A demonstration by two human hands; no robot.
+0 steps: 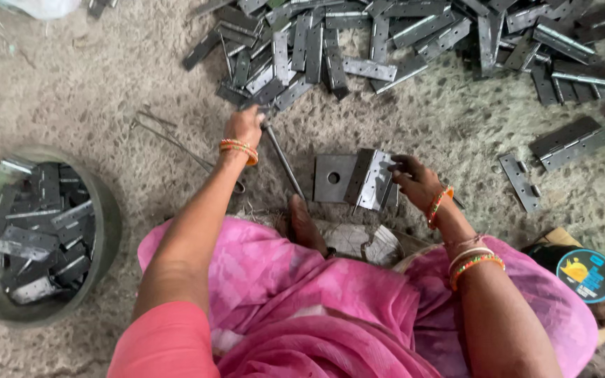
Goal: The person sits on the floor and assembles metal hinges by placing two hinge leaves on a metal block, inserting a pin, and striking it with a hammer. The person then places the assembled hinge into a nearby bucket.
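While our left hand (244, 127) reaches out, closed on a rod (283, 162), our bent right hand (418, 183) pinches a hinge (372, 180).

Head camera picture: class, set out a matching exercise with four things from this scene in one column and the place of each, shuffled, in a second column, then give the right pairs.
Things
1. left hand
2. right hand
3. round basin
4. square plate with a hole

Places
A. on the ground between the two hands
B. at the near edge of the hinge pile, on a thin metal rod
C. far left, filled with hinges
D. holding an upright hinge beside the plate

Pairs: 1-B, 2-D, 3-C, 4-A
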